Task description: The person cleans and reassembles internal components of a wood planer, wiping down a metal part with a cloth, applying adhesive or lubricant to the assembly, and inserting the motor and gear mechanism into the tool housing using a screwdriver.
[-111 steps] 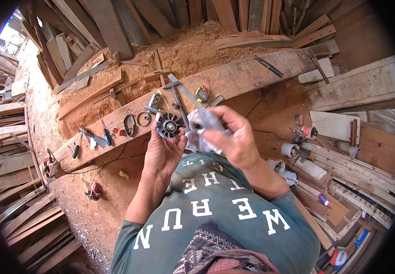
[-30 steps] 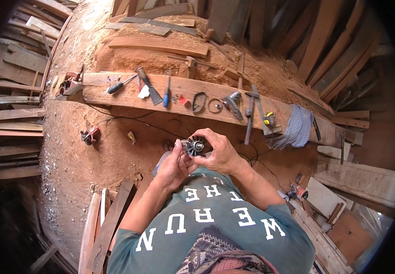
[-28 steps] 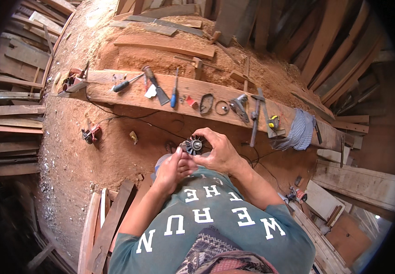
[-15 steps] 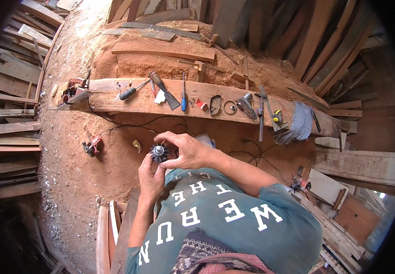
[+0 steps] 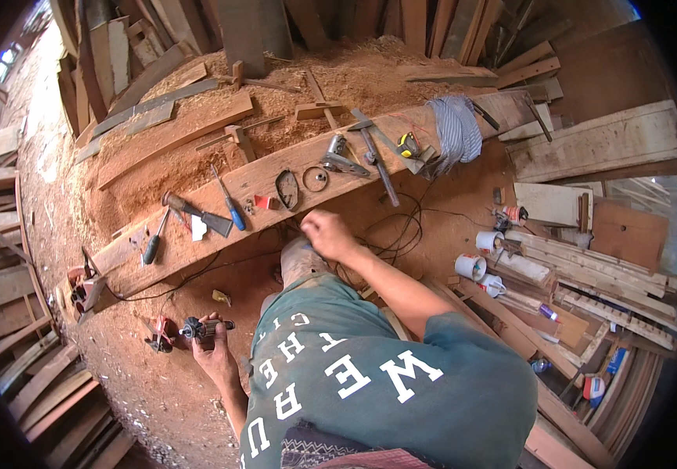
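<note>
My left hand (image 5: 217, 353) grips a metal motor armature (image 5: 205, 331) with a black fan, held low beside a red and black tool part (image 5: 162, 332) lying on the floor beyond it. My right hand (image 5: 324, 234) is closed just off the near edge of the long plank bench (image 5: 135, 262); whatever its fingers may hold is hidden. Along the bench lie screwdrivers (image 5: 233, 209), a wide scraper (image 5: 217, 222), a red piece (image 5: 265, 202), an oval ring (image 5: 286, 190), a round ring (image 5: 315, 179), a metal housing (image 5: 338, 162), a hammer (image 5: 379, 166) and a yellow tape measure (image 5: 409, 144).
A striped cloth (image 5: 457, 129) rests at the bench's right. A metal planer (image 5: 84, 289) sits at its left end. Sawdust and offcuts (image 5: 166, 133) lie behind. Stacked boards (image 5: 2, 281) line the left; planks, white buckets (image 5: 471, 266) and boards (image 5: 592, 141) fill the right. Cables (image 5: 401, 234) cross the floor.
My hands have parted: the left has moved down and leftward with the armature, while the right has let go of it and reached up toward the bench. The view has turned too.
</note>
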A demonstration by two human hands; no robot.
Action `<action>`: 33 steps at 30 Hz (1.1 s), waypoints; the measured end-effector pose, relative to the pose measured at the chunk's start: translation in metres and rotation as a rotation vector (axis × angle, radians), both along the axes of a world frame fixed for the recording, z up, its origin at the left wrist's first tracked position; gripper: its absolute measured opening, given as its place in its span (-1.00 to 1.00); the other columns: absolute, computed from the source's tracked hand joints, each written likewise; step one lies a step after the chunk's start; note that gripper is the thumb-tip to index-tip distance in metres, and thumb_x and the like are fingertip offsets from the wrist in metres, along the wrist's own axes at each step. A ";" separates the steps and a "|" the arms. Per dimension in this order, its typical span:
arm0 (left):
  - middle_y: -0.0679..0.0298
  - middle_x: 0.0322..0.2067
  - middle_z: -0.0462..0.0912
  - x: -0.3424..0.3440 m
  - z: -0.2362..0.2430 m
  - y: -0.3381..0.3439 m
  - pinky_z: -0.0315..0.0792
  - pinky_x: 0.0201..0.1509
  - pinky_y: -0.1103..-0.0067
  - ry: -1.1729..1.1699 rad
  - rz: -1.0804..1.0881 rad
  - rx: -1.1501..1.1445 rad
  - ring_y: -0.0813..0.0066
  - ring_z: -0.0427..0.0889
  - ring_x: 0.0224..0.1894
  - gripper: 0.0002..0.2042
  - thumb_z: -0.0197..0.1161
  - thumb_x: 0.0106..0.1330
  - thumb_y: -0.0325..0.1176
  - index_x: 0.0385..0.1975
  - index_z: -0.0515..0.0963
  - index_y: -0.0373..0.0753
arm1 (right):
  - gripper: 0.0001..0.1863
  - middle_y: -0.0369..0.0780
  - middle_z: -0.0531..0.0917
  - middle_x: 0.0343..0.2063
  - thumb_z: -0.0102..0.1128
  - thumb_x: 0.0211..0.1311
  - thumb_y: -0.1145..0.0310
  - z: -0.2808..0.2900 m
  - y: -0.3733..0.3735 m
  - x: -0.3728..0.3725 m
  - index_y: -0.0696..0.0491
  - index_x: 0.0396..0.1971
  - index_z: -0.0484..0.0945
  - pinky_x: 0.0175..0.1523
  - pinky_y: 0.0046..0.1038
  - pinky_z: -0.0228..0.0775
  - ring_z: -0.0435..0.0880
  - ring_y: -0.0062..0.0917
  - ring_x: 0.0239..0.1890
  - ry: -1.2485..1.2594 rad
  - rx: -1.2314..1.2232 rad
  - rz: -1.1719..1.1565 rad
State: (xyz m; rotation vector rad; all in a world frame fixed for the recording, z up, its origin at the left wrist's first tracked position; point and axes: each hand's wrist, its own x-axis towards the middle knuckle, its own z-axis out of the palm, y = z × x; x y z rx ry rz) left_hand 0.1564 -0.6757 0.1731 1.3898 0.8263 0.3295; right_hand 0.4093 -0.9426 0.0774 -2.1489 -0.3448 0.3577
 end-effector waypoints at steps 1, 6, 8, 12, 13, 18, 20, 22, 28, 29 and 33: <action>0.16 0.07 0.72 0.010 0.003 0.000 0.56 0.28 0.41 0.023 -0.011 0.000 0.42 0.69 0.12 -0.69 0.34 0.48 -0.57 0.18 0.56 -0.39 | -0.83 0.02 0.79 -0.25 0.24 0.43 0.38 0.013 -0.012 0.013 0.15 -0.23 0.72 -0.04 -0.12 0.63 0.81 -0.12 -0.18 0.027 -0.038 -0.158; 0.16 0.06 0.74 0.076 0.019 -0.004 0.56 0.27 0.39 0.040 -0.120 -0.041 0.40 0.71 0.09 -0.66 0.39 0.44 -0.57 0.18 0.57 -0.42 | -0.78 0.00 0.72 -0.31 0.26 0.30 0.46 -0.071 -0.114 0.104 0.16 -0.09 0.62 -0.09 -0.19 0.55 0.73 -0.19 -0.25 -0.237 -0.060 -0.729; 0.17 0.06 0.75 0.101 0.018 -0.008 0.58 0.23 0.43 0.050 -0.159 -0.033 0.41 0.72 0.09 -0.64 0.41 0.43 -0.56 0.18 0.57 -0.40 | -0.60 -0.05 0.75 -0.28 0.39 0.19 0.41 -0.078 -0.143 0.128 0.18 0.03 0.60 -0.04 -0.23 0.57 0.76 -0.24 -0.22 -0.150 -0.164 -0.661; 0.22 0.02 0.74 0.152 0.033 -0.015 0.60 0.19 0.48 0.063 -0.281 -0.068 0.45 0.71 0.09 -0.66 0.41 0.39 -0.63 0.14 0.61 -0.38 | -0.36 -0.11 0.79 -0.18 0.62 0.02 0.37 -0.138 -0.191 0.163 0.21 0.15 0.61 0.02 -0.31 0.60 0.77 -0.38 -0.15 0.081 -0.052 -0.527; 0.23 0.00 0.74 0.157 0.033 -0.019 0.62 0.15 0.49 0.059 -0.275 -0.029 0.47 0.71 0.07 -0.65 0.44 0.38 -0.61 0.14 0.61 -0.38 | -0.36 -0.10 0.78 -0.16 0.62 0.01 0.37 -0.129 -0.178 0.168 0.21 0.14 0.62 0.03 -0.31 0.60 0.77 -0.37 -0.14 0.113 -0.114 -0.502; 0.31 -0.08 0.77 0.180 0.039 -0.025 0.58 0.11 0.54 0.054 -0.234 -0.040 0.56 0.70 -0.01 -0.67 0.55 0.33 -0.49 0.04 0.64 -0.32 | -0.55 -0.13 0.78 -0.20 0.58 0.10 0.34 -0.102 -0.152 0.175 0.16 0.01 0.74 0.01 -0.34 0.60 0.75 -0.41 -0.18 0.094 -0.275 -0.442; 0.36 -0.13 0.77 0.186 0.045 -0.024 0.56 0.10 0.56 0.050 -0.212 -0.044 0.61 0.69 -0.06 -0.70 0.56 0.31 -0.46 -0.02 0.66 -0.30 | -0.62 -0.13 0.80 -0.24 0.56 0.13 0.34 -0.109 -0.157 0.179 0.14 -0.05 0.77 -0.01 -0.34 0.60 0.76 -0.40 -0.20 0.131 -0.270 -0.424; 0.37 -0.14 0.77 0.188 0.047 -0.019 0.55 0.09 0.56 0.057 -0.221 -0.027 0.61 0.69 -0.08 -0.71 0.56 0.32 -0.46 -0.02 0.66 -0.30 | -0.70 -0.16 0.80 -0.32 0.53 0.20 0.35 -0.110 -0.155 0.180 0.18 -0.12 0.78 -0.05 -0.38 0.59 0.75 -0.47 -0.26 0.038 -0.262 -0.452; 0.32 -0.05 0.76 0.176 0.056 0.014 0.56 0.20 0.54 0.096 -0.234 -0.104 0.57 0.70 0.01 -0.64 0.53 0.32 -0.57 0.09 0.63 -0.35 | -0.75 -0.29 0.74 -0.35 0.48 0.32 0.43 -0.051 -0.121 0.187 0.22 -0.09 0.71 -0.12 -0.46 0.55 0.68 -0.58 -0.31 0.011 -0.043 -0.509; 0.32 -0.05 0.75 0.170 0.052 0.022 0.56 0.20 0.54 0.079 -0.243 -0.055 0.57 0.70 0.01 -0.65 0.52 0.32 -0.57 0.09 0.63 -0.35 | -0.76 -0.28 0.74 -0.33 0.47 0.32 0.45 -0.022 -0.098 0.183 0.21 -0.09 0.70 -0.10 -0.46 0.55 0.68 -0.57 -0.29 0.010 -0.007 -0.459; 0.30 -0.07 0.74 0.146 0.052 0.060 0.55 0.16 0.54 0.007 -0.293 0.156 0.57 0.69 -0.01 -0.64 0.54 0.30 -0.56 0.07 0.63 -0.36 | -0.74 -0.22 0.76 -0.21 0.51 0.28 0.45 0.103 0.019 0.141 0.17 -0.08 0.70 -0.09 -0.45 0.59 0.72 -0.52 -0.25 -0.266 -0.017 -0.133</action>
